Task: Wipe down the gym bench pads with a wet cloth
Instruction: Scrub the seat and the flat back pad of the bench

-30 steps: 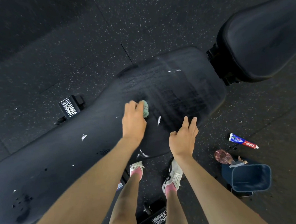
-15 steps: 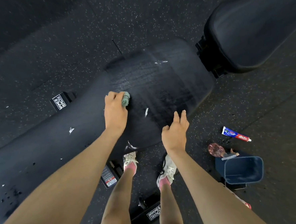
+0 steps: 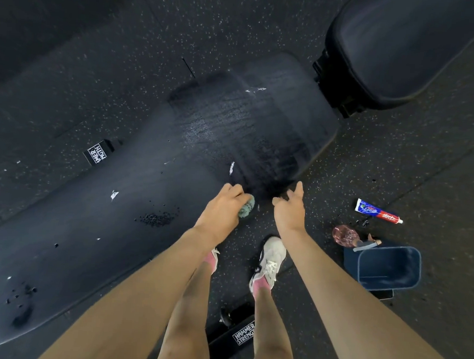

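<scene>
**Cloth drawn back to the near edge of the long pad**

Since half a second ago the left hand (image 3: 223, 207) has pulled the green cloth (image 3: 247, 207) from the middle of the long pad (image 3: 88, 239) toward the person. It now sits at that pad's near edge, just this side of a white scrap (image 3: 232, 168). The fingers are curled over the bunched cloth, gripping it. The right hand (image 3: 289, 210) remains at the same near edge, just right of the cloth, with its fingers straight and loosely spread and holding nothing. Whether it touches the pad I cannot tell.

A wet, streaked patch (image 3: 247, 130) covers the long pad's right end. Black crumbs (image 3: 158, 218) lie on the pad left of the cloth. Beyond the pad's right end stands the seat pad (image 3: 405, 48), apart from it. On the floor (image 3: 128, 34), right of the pad, lie a toothpaste tube (image 3: 378, 212), a pink bottle (image 3: 344, 235) and a blue bin (image 3: 407, 278). The person's shoes (image 3: 270, 260) stand beside the pad's near edge.
</scene>
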Available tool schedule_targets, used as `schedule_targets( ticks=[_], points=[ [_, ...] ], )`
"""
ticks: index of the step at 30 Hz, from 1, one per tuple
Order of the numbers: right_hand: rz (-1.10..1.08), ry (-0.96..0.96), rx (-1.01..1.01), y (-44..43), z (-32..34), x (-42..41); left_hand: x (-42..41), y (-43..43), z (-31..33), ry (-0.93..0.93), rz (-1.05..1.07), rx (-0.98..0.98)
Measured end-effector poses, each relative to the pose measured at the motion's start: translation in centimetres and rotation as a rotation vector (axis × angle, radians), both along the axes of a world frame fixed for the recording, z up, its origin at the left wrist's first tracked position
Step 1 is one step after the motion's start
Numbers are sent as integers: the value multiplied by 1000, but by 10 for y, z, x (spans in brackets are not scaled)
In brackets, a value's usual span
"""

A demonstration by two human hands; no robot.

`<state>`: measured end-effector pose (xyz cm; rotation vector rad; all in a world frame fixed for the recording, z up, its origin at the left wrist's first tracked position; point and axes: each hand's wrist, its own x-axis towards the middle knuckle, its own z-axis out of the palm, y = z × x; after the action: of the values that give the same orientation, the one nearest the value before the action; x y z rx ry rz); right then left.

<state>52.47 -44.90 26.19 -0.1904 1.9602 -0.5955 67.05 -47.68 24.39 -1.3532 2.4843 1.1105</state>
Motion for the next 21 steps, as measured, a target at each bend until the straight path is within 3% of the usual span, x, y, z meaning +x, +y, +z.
schedule_targets(
  ticks=[3, 6, 8, 11, 18, 21],
  points=[
    [-15, -46, 52, 1, -6, -8, 13, -13, 8, 78, 169, -78],
    [-92, -150, 81, 2, -6, -14, 25, -39, 2, 27, 507, -165],
    [-136, -201, 70, 2, -4, -18, 19, -44, -4, -23, 612, -161],
    [-167, -206, 57, 4, -4, -20, -5, -28, -6, -14, 568, -122],
    [-165, -185, 39, 9, -7, -18, -17, 4, 6, -62, 199, -103],
    [-157, -143, 53, 7, -11, -13, -5, -19, 7, -6, 345, -194]
  ],
)
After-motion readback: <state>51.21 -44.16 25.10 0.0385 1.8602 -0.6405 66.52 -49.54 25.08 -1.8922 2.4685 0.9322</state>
